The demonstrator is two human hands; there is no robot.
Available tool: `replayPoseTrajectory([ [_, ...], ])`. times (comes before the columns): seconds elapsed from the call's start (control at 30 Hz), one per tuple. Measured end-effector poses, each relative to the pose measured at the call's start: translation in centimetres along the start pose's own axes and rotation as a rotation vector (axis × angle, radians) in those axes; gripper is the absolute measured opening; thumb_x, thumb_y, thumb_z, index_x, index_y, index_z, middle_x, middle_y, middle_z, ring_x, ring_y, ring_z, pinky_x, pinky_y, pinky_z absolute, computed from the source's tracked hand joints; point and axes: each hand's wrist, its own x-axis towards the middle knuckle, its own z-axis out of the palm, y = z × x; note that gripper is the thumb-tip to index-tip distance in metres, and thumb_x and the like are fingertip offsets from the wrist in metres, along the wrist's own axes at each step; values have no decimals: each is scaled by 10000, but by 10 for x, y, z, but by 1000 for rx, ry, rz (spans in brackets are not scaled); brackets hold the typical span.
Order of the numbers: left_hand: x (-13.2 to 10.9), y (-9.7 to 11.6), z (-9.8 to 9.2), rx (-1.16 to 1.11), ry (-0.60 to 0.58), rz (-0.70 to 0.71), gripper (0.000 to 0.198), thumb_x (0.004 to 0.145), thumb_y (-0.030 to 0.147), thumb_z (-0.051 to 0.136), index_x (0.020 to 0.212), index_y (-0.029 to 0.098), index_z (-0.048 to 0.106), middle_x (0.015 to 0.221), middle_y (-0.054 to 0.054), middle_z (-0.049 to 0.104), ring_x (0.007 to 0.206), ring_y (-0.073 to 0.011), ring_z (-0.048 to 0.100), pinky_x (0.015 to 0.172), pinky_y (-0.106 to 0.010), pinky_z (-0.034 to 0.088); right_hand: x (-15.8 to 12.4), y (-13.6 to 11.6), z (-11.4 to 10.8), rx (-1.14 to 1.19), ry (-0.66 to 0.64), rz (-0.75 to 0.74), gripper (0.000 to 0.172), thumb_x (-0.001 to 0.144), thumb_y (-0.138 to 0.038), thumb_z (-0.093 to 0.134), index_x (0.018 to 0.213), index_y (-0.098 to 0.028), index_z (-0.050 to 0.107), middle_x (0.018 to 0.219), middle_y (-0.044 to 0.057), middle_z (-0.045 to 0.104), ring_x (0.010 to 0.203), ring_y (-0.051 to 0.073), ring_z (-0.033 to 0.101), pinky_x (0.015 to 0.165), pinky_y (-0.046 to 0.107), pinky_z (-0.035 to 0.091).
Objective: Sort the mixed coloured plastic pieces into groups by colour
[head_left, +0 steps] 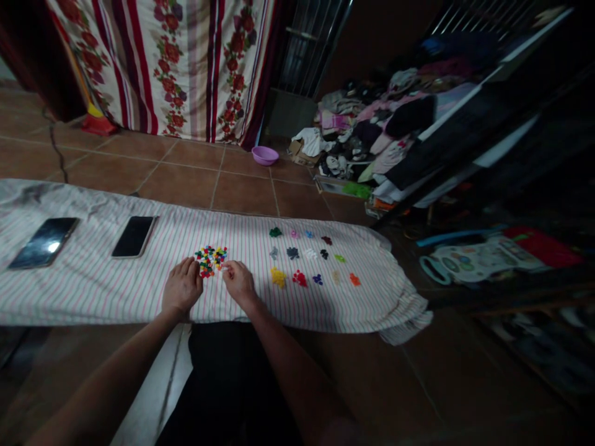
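Note:
A mixed heap of tiny coloured pieces (211, 260) lies on the striped cloth, between my two hands. My left hand (183, 286) rests palm down at the heap's left edge, fingers stretched out on the cloth. On the other side, my right hand (239, 283) has its fingertips pinched together at the heap's edge; what is between them is too small to make out. Right of it, small single-colour piles stand in rows, among them a yellow pile (277, 277), a red pile (299, 278), a dark green pile (276, 232) and an orange pile (354, 279).
Two phones, one (45, 243) at the far left and another (134, 236) nearer, lie on the striped cloth (186, 217). Beyond the table, a purple basin (264, 155) sits on the tiled floor. Heaped clothes (372, 124) fill the back right.

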Motion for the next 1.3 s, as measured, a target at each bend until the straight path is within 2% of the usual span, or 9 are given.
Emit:
replayPoseTrajectory([
  [0.17,0,0,1,-5,3,-10,365,887,247,383,1170,126,579,1299,-200,589,1254,-321,516,1022,-495,424,3,10,-15,-23,20,7,238,835,-157,528,999,-249,674,920,11,678,867,157,632,822,261,498],
  [0.3,0,0,0,7,6,4,358,894,246,377,1150,112,588,1287,-205,598,1244,-321,526,1028,-487,427,7,29,-37,-6,96,16,213,842,-183,523,974,-226,685,887,23,667,833,151,636,789,256,504],
  [0.43,0,-2,1,-11,14,12,351,882,242,400,1158,128,584,1281,-198,602,1248,-314,527,1040,-485,424,11,61,-72,1,231,35,246,840,-226,489,965,-190,698,889,51,656,770,154,629,759,267,519],
  [0.63,-1,-3,4,12,25,13,356,868,243,409,1174,157,571,1270,-169,615,1247,-301,534,1046,-487,426,17,120,-133,-153,445,143,280,767,-261,464,902,-168,691,776,48,657,667,161,582,694,286,504],
  [0.8,0,-2,2,28,4,14,356,883,248,388,1163,135,578,1280,-187,606,1251,-303,530,1044,-475,430,19,152,-166,-270,487,276,284,717,-251,474,880,-161,689,785,69,675,695,185,594,700,299,479],
  [1.0,0,-1,1,42,-9,11,370,894,258,376,1165,114,582,1285,-197,602,1255,-311,521,1051,-473,419,22,173,-182,-407,483,257,268,728,-215,459,850,-179,694,826,83,666,795,209,576,775,321,449],
  [1.17,0,-1,0,45,-9,4,362,891,248,384,1170,128,581,1285,-177,606,1254,-295,525,1053,-451,419,28,185,-185,-452,451,188,208,717,-192,474,786,-176,670,877,97,670,858,220,549,878,371,411],
  [1.3,0,-1,1,56,-16,3,368,891,241,392,1172,106,588,1282,-182,610,1249,-298,529,1053,-442,418,33,193,-184,-459,420,166,174,707,-176,482,752,-178,651,887,90,671,877,218,547,902,381,387],
])
